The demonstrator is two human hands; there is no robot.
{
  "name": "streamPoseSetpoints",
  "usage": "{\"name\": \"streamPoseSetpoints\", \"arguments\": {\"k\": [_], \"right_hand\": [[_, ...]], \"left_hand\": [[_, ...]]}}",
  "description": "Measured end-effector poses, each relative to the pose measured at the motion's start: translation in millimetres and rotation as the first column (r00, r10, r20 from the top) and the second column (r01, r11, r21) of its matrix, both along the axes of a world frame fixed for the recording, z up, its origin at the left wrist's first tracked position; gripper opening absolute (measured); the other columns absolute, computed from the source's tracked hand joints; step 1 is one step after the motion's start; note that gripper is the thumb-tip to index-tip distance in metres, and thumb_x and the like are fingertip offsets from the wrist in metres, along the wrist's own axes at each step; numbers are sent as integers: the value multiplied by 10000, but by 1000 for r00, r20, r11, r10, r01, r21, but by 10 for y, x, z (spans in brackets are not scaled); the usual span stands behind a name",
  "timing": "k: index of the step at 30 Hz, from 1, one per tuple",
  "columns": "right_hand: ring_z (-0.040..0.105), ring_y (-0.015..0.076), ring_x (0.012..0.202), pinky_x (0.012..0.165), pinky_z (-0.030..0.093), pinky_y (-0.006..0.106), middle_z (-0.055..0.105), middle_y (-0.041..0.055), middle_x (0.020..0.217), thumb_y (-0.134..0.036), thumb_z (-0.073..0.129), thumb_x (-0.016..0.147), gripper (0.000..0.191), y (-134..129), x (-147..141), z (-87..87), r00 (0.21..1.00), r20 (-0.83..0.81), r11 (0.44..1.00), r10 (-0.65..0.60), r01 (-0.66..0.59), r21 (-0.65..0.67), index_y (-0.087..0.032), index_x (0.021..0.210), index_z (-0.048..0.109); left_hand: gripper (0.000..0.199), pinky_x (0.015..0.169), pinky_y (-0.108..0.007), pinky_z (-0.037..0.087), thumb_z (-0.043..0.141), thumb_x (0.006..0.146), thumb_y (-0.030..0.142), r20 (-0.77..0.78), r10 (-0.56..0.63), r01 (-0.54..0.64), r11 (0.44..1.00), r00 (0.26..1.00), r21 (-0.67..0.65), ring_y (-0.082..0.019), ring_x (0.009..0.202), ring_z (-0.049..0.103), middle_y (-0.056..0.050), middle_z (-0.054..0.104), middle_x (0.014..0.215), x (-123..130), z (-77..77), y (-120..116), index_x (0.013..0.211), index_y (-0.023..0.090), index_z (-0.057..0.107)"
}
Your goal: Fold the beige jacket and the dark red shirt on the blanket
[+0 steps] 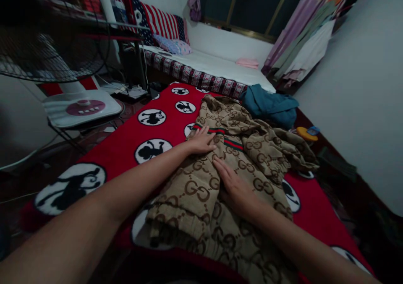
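Both grips, left hand (201, 141) and right hand (234, 186), lie flat and open on the tan monogram-patterned fabric garment (201, 200); a crumpled teal cloth (270, 105) lies beyond them.

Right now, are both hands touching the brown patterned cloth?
Touching. The head view shows the left hand lying flat on the brown patterned cloth near its red-green stripe, and the right hand pressed palm-down on it.

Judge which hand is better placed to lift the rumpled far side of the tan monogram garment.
Probably the right hand: it lies flat mid-garment, nearer the bunched folds of the tan monogram garment; the left hand rests by the striped trim, near the opposite edge.
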State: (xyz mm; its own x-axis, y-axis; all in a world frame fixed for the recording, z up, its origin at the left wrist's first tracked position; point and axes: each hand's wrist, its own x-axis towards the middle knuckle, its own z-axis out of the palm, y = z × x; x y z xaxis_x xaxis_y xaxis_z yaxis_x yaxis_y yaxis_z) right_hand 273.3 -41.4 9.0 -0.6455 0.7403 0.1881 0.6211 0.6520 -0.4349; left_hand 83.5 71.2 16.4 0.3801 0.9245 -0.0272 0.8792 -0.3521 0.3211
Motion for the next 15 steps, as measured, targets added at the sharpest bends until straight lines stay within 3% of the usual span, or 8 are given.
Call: {"name": "streamPoseSetpoints", "arguments": {"k": [3, 5, 7, 9, 11, 13, 15], "right_hand": [[376, 258, 1359, 1096, 372, 482, 389, 114, 1475, -217, 580, 822, 640, 18, 94, -37, 997, -75, 999, -33, 31, -20, -257, 1426, 371], [495, 246, 1246, 1040, 430, 446, 524, 101, 1334, -268, 584, 855, 415, 48, 156, 9, 986, -154, 998, -64, 66, 9, -265, 1268, 539], [575, 226, 1108, 962, 478, 404, 608, 85, 1162, -277, 575, 874, 218, 77, 191, 53, 973, -209, 994, -97, 106, 32, -257, 1083, 633], [603, 210, 1017, 902, 501, 374, 631, 74, 1058, -261, 561, 883, 134, 96, 193, 58, 965, -240, 992, -108, 120, 37, -244, 978, 654], [608, 201, 989, 882, 507, 363, 636, 74, 1035, -238, 539, 890, 131, 107, 176, 24, 959, -265, 992, -99, 115, 47, -232, 948, 656], [604, 203, 1012, 898, 503, 370, 641, 85, 1061, -227, 521, 896, 153, 112, 157, -18, 958, -276, 991, -81, 106, 77, -218, 953, 662], [593, 211, 1068, 936, 490, 390, 642, 99, 1129, -232, 504, 908, 189, 112, 148, -35, 966, -249, 990, -68, 96, 101, -211, 993, 671]], "left_hand": [[626, 1116, -368, 280, 525, 864, 547, 148, -222, 246, 955, 964, -168, -264, 1402, 315, -110, 313, 1539, -250, 348, -505, 1399, 228, 461], [641, 1081, -344, 342, 621, 781, 584, 244, -339, 383, 909, 909, -164, -258, 1326, 431, -71, 423, 1470, -391, 558, -990, 1337, 278, 537], [810, 1082, -370, 352, 756, 607, 614, 265, -353, 388, 917, 897, -94, -295, 1332, 415, -50, 430, 1465, -479, 677, -1472, 1332, 327, 539], [965, 1098, -430, 333, 823, 540, 533, 232, -324, 346, 936, 917, -63, -329, 1380, 341, -62, 355, 1522, -514, 673, -1828, 1407, 352, 439], [951, 1105, -477, 315, 810, 581, 343, 191, -283, 301, 951, 940, -71, -333, 1397, 311, -67, 312, 1547, -514, 569, -1989, 1434, 356, 390], [858, 1106, -477, 316, 689, 624, 160, 222, -234, 258, 962, 946, -88, -303, 1367, 372, -60, 387, 1509, -507, 442, -1971, 1421, 330, 423], [748, 1097, -437, 341, 563, 649, 94, 380, -149, 206, 972, 913, -113, -257, 1288, 478, -43, 531, 1401, -520, 377, -1855, 1368, 289, 508]]}}
